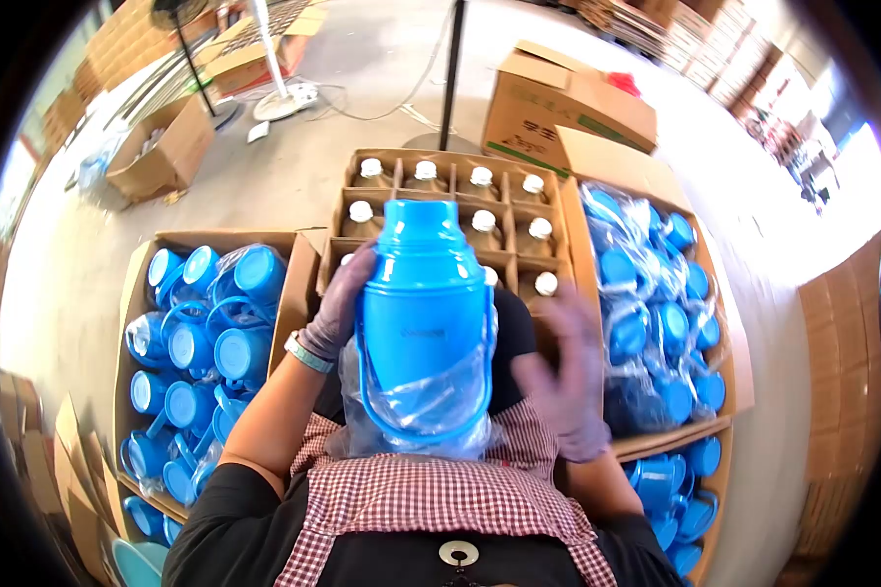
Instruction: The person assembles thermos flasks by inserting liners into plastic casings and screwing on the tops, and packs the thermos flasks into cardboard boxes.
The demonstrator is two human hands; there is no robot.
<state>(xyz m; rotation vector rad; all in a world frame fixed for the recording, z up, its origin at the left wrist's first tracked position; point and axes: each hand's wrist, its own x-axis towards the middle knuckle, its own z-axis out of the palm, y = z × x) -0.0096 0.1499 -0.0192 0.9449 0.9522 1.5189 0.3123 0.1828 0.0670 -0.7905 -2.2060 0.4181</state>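
Note:
A blue thermos flask (424, 323) stands upright in front of my apron, its handle hanging down across its front. Clear plastic bag film (431, 396) is bunched around its lower part. My left hand (346, 301), in a thin glove, grips the flask's left side near the shoulder; some fingers are hidden behind it. Apart from the flask on the right, my gloved right hand (570, 382) is raised and blurred, thumb and fingers spread, with nothing seen in it. Beyond the flask, a divided carton (450, 200) holds several bottle-like inner flasks (485, 223) with pale tops.
On the left, an open carton (137, 293) holds several blue flask shells (188, 344) with handles. Another carton (646, 171) on the right holds plastic-wrapped blue parts (668, 323). A black pole (451, 78) and a closed box (558, 103) stand behind the divided carton.

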